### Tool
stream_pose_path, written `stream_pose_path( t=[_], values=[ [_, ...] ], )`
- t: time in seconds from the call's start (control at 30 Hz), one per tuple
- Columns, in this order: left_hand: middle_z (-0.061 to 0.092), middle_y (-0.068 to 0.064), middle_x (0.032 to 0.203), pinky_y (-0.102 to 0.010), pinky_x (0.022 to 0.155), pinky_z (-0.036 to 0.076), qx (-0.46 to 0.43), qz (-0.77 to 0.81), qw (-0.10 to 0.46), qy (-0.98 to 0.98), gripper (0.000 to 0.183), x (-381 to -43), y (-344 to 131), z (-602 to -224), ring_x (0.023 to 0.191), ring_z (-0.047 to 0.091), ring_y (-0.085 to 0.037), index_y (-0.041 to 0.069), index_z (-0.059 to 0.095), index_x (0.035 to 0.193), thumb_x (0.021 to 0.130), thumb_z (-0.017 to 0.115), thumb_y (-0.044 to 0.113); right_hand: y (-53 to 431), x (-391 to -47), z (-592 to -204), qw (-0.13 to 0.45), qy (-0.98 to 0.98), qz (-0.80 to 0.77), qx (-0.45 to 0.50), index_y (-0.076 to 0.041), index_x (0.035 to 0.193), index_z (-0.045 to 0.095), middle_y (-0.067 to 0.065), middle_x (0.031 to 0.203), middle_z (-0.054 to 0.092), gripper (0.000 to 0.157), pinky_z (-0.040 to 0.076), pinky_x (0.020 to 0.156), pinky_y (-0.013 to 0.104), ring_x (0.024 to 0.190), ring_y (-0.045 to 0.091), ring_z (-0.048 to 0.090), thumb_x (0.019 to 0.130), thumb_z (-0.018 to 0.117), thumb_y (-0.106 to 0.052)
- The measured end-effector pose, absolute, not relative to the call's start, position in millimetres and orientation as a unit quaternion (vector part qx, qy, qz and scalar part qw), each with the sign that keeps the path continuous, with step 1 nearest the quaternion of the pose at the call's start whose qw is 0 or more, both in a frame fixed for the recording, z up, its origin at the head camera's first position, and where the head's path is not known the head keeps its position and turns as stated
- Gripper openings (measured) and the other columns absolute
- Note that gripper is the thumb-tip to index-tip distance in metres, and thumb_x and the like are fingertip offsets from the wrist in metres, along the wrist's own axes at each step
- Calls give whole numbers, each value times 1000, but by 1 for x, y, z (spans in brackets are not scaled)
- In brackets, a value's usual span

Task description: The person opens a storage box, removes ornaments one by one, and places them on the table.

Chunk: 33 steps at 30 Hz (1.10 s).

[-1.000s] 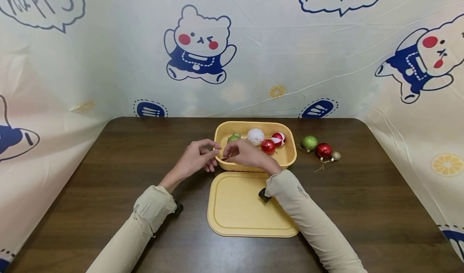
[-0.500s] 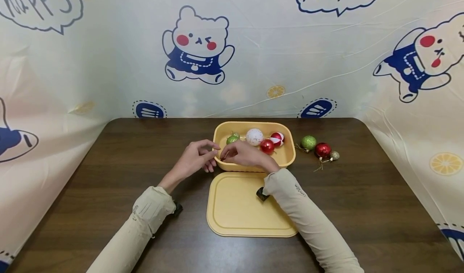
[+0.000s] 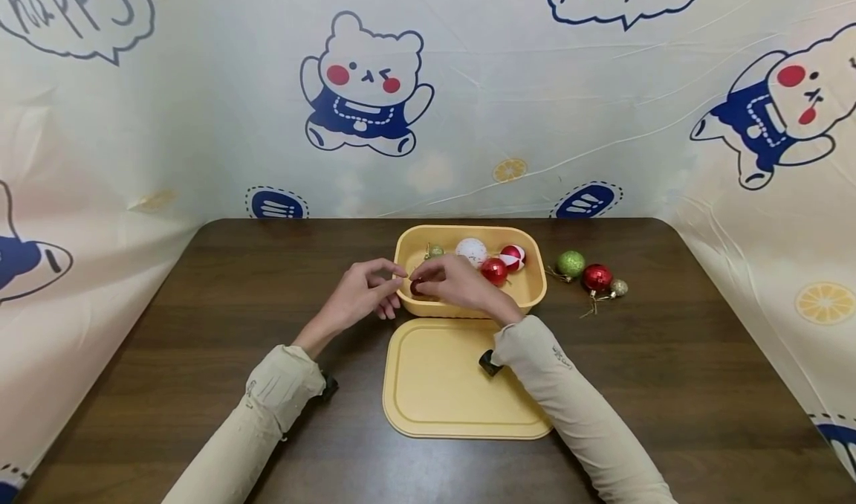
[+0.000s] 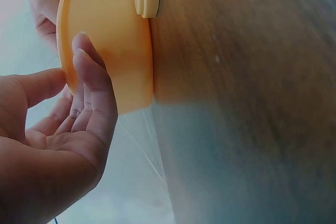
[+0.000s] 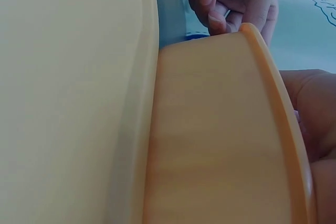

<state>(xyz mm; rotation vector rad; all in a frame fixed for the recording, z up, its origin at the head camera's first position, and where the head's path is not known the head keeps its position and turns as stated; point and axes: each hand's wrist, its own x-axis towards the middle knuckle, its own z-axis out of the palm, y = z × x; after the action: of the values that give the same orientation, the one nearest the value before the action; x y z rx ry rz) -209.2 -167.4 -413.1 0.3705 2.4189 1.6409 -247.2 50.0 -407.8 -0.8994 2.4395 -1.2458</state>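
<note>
In the head view a yellow plastic box (image 3: 538, 296) holds several Christmas baubles. My left hand (image 3: 366, 288) grips the box's left rim, its thumb and fingers on either side of the edge in the left wrist view. Inside the box's left end, my right hand (image 3: 455, 281) pinches a dark red bauble (image 3: 416, 287), mostly covered by the fingers. Beyond that hand lie a white speckled bauble (image 3: 471, 251), a shiny red bauble (image 3: 494, 271), a red-and-white bauble (image 3: 513, 258) and a small gold-green one (image 3: 436, 251). The box wall hides most of the right fingers in the right wrist view.
The yellow lid (image 3: 455, 392) lies flat in front of the box, partly under the right forearm. Right of the box, a green bauble (image 3: 571, 264), a red bauble (image 3: 597, 276) and a small gold bauble (image 3: 619, 288) rest on the dark wooden table (image 3: 669, 385).
My right hand has shifted slightly within the box; the dark red bauble shows again between its fingers, and the larger green bauble is now hidden behind the hand. The left hand stays put.
</note>
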Motion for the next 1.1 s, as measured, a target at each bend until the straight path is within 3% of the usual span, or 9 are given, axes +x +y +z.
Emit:
stream_pose_path(
  t=[0.3,0.5,0.7,0.93,1.1],
  values=[
    [68,-26,77,-40,55,59,130,552,93,818,24,-210,-167,-412,61,67,-38,1,63,120,101,61,16,61,-243,-400,112,821,-456,-324,-1,113,72,5,104,73,20,56,86,36,95,19,69,94,69,-9],
    [68,-25,77,-37,54,59,128,552,94,818,26,-209,-167,-414,59,67,-32,-3,61,121,101,60,13,74,-240,-399,85,825,-448,-334,-2,114,71,7,105,73,23,55,87,38,94,17,68,92,71,-8],
    [68,-25,77,-43,56,59,122,551,94,820,25,-208,-166,-413,59,67,-32,-1,62,121,101,60,14,86,-233,-395,78,839,-448,-300,-2,121,65,5,110,68,31,54,88,39,98,17,66,92,72,-12],
    [68,-23,75,-39,53,58,118,556,92,818,24,-208,-166,-413,57,66,-29,-1,62,120,101,60,13,99,-225,-390,72,832,-462,-298,-4,111,68,6,105,68,18,55,86,42,97,20,66,93,70,-9],
    [68,-24,75,-39,54,58,120,559,94,815,24,-208,-166,-412,57,66,-29,-2,62,120,101,60,13,108,-221,-386,60,825,-473,-302,1,113,69,9,105,70,21,55,86,44,99,23,67,94,68,-5]
  ],
)
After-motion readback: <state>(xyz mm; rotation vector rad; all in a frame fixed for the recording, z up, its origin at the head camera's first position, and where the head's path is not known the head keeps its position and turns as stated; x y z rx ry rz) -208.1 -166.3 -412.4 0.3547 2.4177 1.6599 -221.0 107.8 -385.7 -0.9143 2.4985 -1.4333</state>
